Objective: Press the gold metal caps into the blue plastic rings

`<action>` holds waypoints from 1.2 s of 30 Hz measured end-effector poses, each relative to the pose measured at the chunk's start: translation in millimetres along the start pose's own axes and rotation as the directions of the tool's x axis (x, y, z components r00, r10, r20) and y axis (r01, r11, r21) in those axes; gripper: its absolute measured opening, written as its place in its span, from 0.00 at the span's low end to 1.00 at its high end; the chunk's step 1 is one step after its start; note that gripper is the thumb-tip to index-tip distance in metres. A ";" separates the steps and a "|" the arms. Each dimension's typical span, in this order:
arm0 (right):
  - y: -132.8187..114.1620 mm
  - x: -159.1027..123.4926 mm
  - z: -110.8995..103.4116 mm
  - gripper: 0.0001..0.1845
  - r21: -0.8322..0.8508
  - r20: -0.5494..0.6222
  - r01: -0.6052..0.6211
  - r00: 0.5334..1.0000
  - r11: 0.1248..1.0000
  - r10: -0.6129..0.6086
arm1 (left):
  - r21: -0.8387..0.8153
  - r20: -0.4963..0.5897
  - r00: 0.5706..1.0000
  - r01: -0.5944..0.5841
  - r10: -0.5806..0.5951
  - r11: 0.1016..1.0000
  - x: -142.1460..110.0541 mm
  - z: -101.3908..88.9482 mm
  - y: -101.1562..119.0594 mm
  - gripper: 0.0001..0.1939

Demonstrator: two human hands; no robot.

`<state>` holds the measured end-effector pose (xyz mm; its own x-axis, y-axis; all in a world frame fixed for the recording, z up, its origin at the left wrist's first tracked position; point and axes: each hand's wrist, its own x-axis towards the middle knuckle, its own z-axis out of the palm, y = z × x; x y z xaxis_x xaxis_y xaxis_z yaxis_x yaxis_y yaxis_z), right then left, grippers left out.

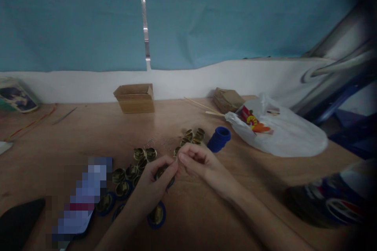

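My left hand (157, 178) and my right hand (204, 166) meet over the table, thumbs and fingers pinched close together. Whatever lies between the fingertips is too small and dim to make out. Under and beside my left hand lie several round gold-coloured metal pieces (118, 175), some with blue rims. One blue-rimmed round piece (156, 215) lies nearer to me, below the left hand. More gold-coloured pieces (198, 135) sit just beyond my right hand. Thin wire rings (151, 142) are scattered behind the hands. A stack of blue rings (218, 139) stands past the right hand.
A phone (85, 200) with a blurred screen lies at the left. An open cardboard box (137, 100) and a brown package (228, 100) stand along the wall. At the right are a white plastic bag (290, 131), thin sticks (203, 105) and a dark drink bottle (326, 200) on its side.
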<state>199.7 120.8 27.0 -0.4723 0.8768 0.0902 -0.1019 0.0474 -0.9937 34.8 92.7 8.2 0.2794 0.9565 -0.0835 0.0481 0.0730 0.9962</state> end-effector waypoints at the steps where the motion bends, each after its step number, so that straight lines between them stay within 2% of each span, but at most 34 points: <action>1: 0.7 -0.6 -0.6 0.14 0.040 0.039 -0.024 0.999 0.999 0.023 | 0.003 0.008 1.000 0.008 -0.008 1.000 0.0 0.2 1.2 0.17; 4: 3.5 -1.7 -2.8 0.14 0.175 0.111 -0.092 0.991 0.980 0.073 | -0.010 0.024 1.000 0.001 -0.001 1.000 -0.5 0.7 4.7 0.16; 8: 7.6 0.0 -8.7 0.12 0.432 0.092 -0.119 0.992 0.894 0.088 | -0.096 0.015 0.996 -0.082 0.084 0.992 -2.6 -1.4 2.8 0.07; 11: 10.9 2.5 -12.5 0.11 0.516 0.093 -0.134 0.991 0.846 0.101 | -0.146 0.030 0.989 -0.138 0.144 0.980 -3.6 -3.3 -3.2 0.17; 16: 15.5 3.8 -10.0 0.11 0.542 0.103 -0.168 0.986 0.823 0.133 | -0.210 0.050 0.972 -0.215 0.230 0.954 -1.1 -0.4 -8.7 0.23; 21: 14.1 2.3 -6.4 0.12 0.533 0.064 -0.155 0.988 0.832 0.143 | -0.244 -0.017 0.968 -0.249 0.252 0.937 1.9 2.4 -9.9 0.20; 28: 17.4 3.6 -5.5 0.10 0.520 0.077 -0.182 0.983 0.835 0.167 | -0.091 -0.154 0.927 -0.359 0.343 0.929 3.1 5.2 -12.0 0.20; 36: 22.2 4.3 -3.5 0.08 0.512 0.076 -0.232 0.971 0.827 0.225 | -0.010 -0.134 0.916 -0.382 0.378 0.924 0.5 7.6 -12.3 0.23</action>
<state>198.5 127.2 5.1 -0.5482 0.8260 -0.1310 -0.4229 -0.4090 -0.8086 41.7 90.2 -4.2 0.1458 0.9417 0.3033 -0.0720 -0.2957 0.9526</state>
